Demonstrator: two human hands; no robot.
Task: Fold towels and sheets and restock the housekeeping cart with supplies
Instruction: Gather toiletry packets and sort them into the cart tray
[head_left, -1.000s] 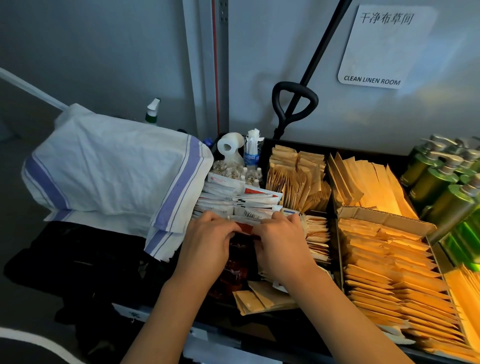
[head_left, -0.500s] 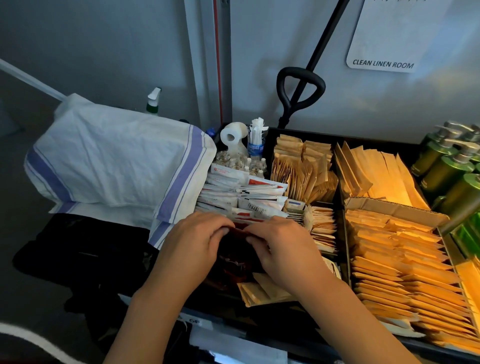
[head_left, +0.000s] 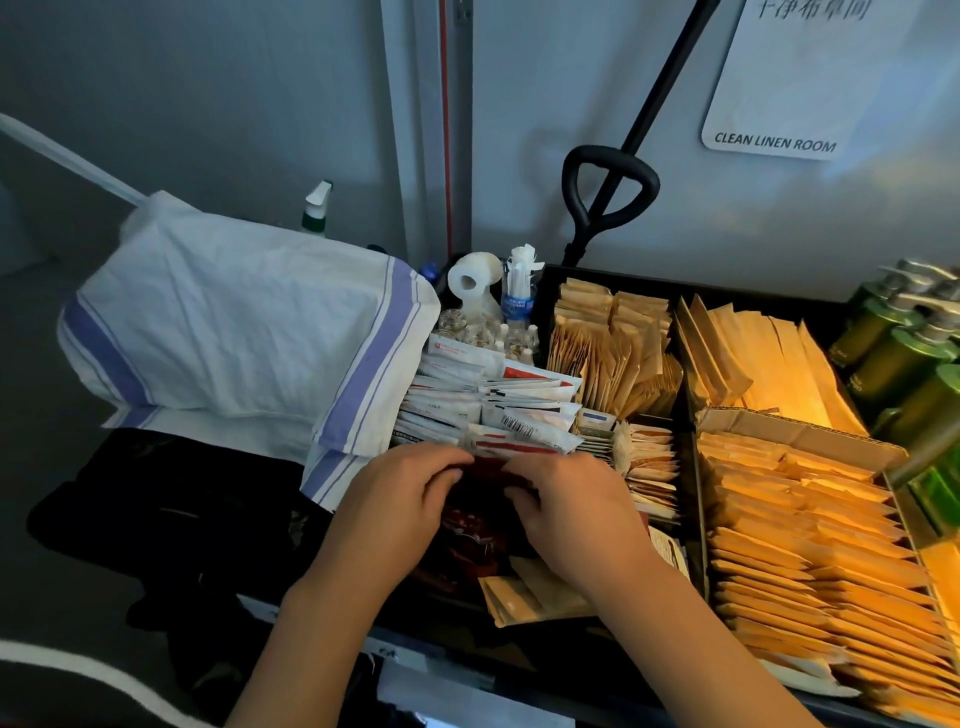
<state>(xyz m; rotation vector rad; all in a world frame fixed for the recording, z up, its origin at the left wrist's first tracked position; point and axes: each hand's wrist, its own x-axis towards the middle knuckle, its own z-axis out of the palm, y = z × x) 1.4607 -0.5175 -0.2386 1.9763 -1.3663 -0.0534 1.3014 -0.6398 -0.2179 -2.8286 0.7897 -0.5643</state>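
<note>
Hands are set close together over the cart tray (head_left: 691, 525): the left hand (head_left: 402, 499) and right hand (head_left: 569, 501) both have fingers curled round dark red sachets (head_left: 480, 514) in the near-left compartment. White sachets (head_left: 488, 410) are stacked just behind them. A striped cloth (head_left: 234, 332) is draped at the left; brown paper packets (head_left: 810, 551) fill the right compartments, beside green pump bottles (head_left: 904, 358).

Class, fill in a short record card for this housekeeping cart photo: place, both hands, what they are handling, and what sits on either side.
Place: room signed "Clean Linen Room"
Left hand: fingers curled on dark red packets
Right hand: fingers curled on the same packets
Behind hands: white sachets
Left side: striped cloth
Right side: tan packets, green pump bottles
</note>
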